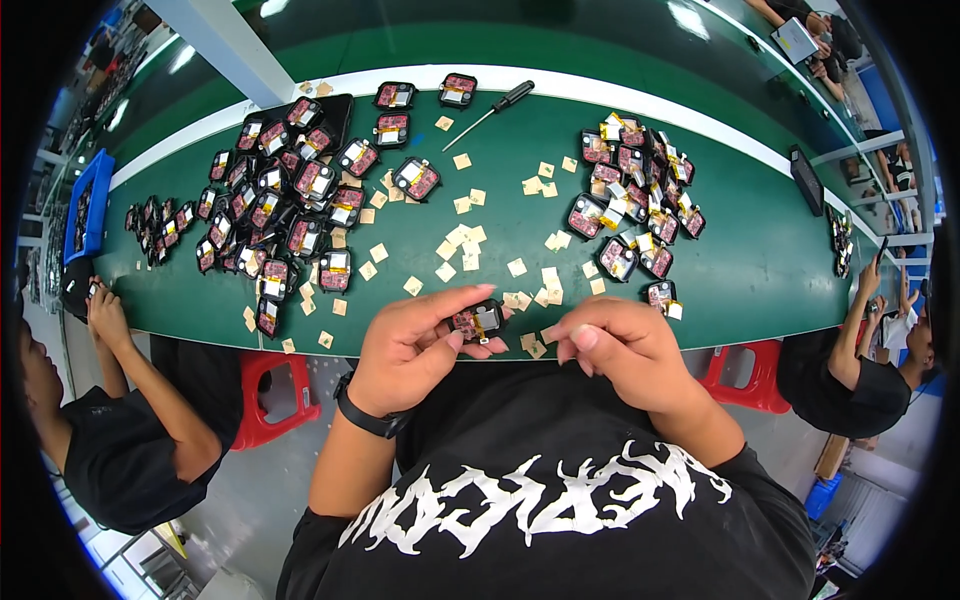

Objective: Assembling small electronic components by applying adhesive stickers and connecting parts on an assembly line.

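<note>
In front of my chest, near the table's front edge, my left hand (408,342) grips a small electronic device housing (480,319). The housing is black with rounded corners, and its open side shows a red circuit board. My right hand (628,352) is a short way to the right, thumb and fingers drawn together in a pinch. A small beige square (549,334) shows at its fingertips; whether it is held or lies behind them, I cannot tell. More beige squares (460,236) are scattered over the green table (520,130).
A large heap of similar housings (268,208) lies left, and a smaller pile with yellow tabs (632,165) lies right. A screwdriver (490,115) rests at the back. Co-workers sit at both sides, near red stools (275,400). A blue bin (91,205) stands far left.
</note>
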Demonstrator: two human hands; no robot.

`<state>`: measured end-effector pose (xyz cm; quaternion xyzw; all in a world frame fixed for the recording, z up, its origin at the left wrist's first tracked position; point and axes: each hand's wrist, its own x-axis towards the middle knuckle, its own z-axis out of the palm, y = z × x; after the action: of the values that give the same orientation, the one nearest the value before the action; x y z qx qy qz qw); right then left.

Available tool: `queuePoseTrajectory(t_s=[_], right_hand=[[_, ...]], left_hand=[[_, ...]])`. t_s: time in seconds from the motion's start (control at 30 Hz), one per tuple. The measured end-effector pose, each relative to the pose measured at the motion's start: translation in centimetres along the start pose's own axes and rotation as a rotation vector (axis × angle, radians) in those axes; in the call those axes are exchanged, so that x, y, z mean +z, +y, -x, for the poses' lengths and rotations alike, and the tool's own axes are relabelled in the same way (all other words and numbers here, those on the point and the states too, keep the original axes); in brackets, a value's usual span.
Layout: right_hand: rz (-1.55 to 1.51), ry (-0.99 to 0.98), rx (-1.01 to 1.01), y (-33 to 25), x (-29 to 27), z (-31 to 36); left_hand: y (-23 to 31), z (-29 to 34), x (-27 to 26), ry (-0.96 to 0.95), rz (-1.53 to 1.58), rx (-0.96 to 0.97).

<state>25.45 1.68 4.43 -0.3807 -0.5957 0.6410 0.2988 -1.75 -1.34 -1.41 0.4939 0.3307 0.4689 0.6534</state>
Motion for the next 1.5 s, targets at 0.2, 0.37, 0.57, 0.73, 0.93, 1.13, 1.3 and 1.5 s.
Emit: queuePoseTrajectory(t_s=[0.2, 0.37, 0.57, 0.73, 0.93, 1.13, 1.3, 1.5], right_hand=[[-0.325, 0.137, 0.217, 2.5, 1.0, 2.4], [-0.424, 0.192, 0.133, 3.7, -0.3, 2.9], [-0.252, 0.401, 0.038, 2.6, -1.5, 5.0], [0.385, 0.587, -0.045, 1.3, -5.0, 7.9], [0.939, 0.557, 0.290, 1.1, -5.8, 8.2], [0.979, 0.581, 0.126, 1.8, -5.3, 6.9], [0.989, 0.591, 0.087, 2.4, -6.1, 6.3], [1.021, 0.633, 0.139, 2.9, -6.1, 5.9]], left_hand=[[0.8, -0.5, 0.7, 0.084, -0.043, 0.019], [1.9, -0.4, 1.6, 0.239, -0.435, 0.089], [4.8, 1.7, -3.0, 0.723, -1.147, 0.308], [6.1, 5.4, -8.1, 1.098, -0.756, 0.170], [7.0, 4.1, -11.9, 1.087, -0.858, 0.018], [7.0, 2.3, -14.8, 1.089, -1.175, 0.094], [6.3, 2.3, -15.0, 1.055, -1.653, 0.220], [6.3, -0.2, -8.2, 1.013, -1.531, 0.344]])
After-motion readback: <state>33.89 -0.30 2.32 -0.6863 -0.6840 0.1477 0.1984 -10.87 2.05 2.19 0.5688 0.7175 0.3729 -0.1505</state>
